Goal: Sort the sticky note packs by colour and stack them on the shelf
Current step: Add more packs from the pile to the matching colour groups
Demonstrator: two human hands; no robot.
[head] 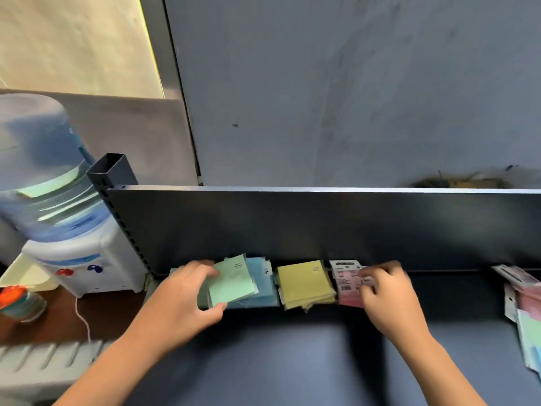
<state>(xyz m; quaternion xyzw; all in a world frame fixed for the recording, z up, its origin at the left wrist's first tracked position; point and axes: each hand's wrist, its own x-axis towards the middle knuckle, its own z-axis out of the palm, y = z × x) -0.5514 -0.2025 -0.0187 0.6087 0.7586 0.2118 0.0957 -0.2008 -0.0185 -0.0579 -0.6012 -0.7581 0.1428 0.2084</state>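
Sticky note packs line the shelf's back edge in colour stacks. A person's left hand pinches a green pack, tilted over the blue stack; the right hand grips a pink pack beside the yellow stack. Unsorted packs wait at the right edge, nearer the right hand.

Light: dim and even, bluish.
Shadows: soft dark patch on shelf below both hands.
Glare: bright strip along top edge of back panel.
Blur: water dispenser smeared, soft throughout.
Distortion: wide-angle bending at edges.
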